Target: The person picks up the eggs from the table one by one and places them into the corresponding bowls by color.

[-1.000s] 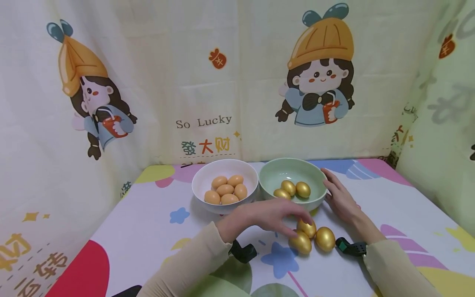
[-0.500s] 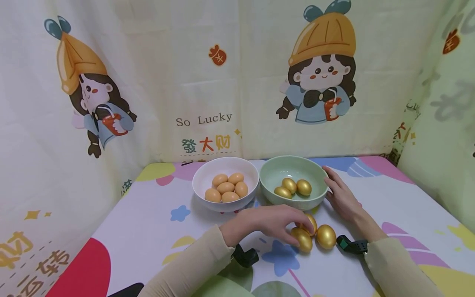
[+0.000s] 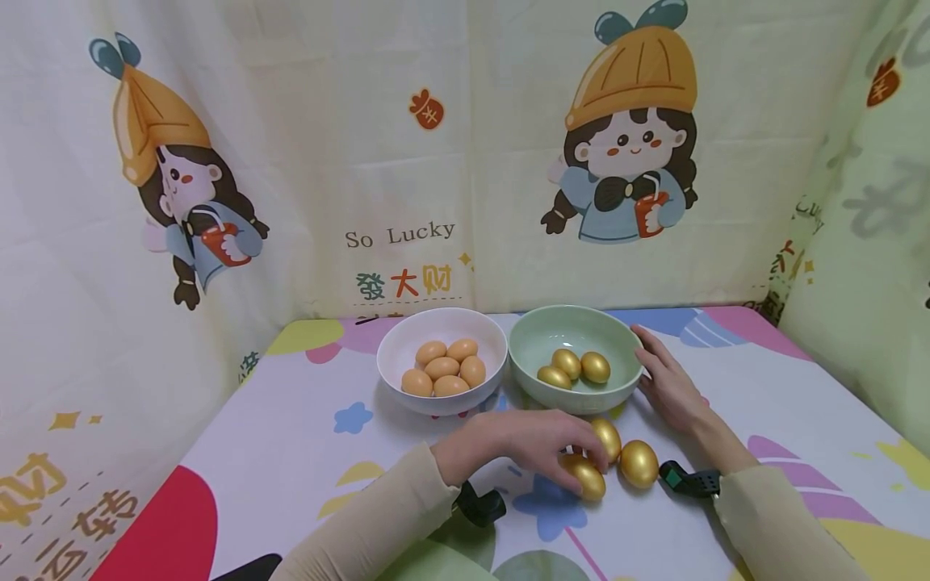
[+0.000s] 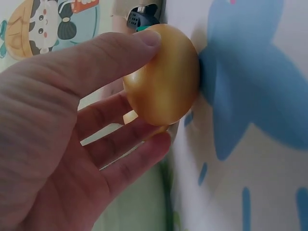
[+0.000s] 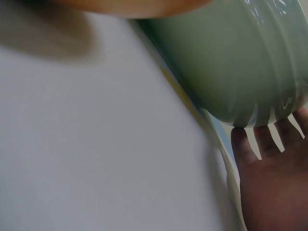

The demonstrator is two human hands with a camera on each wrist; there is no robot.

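Observation:
My left hand pinches a shiny golden egg low over the tablecloth. In the left wrist view, the thumb lies on that egg's top side and the other fingers reach behind it. Two more golden eggs stand close by, one just beyond the fingers and one to the right. My right hand rests against the right side of a green bowl, its fingers extended along the outer wall. Inside this bowl lie 3 golden eggs.
A white bowl with several brown eggs stands just left of the green one. The tablecloth has colourful printed shapes, and a printed curtain hangs behind the table.
My left hand has come down to the front golden egg, taken hold of it and drawn it slightly towards me and left. The right hand stays at the green bowl.

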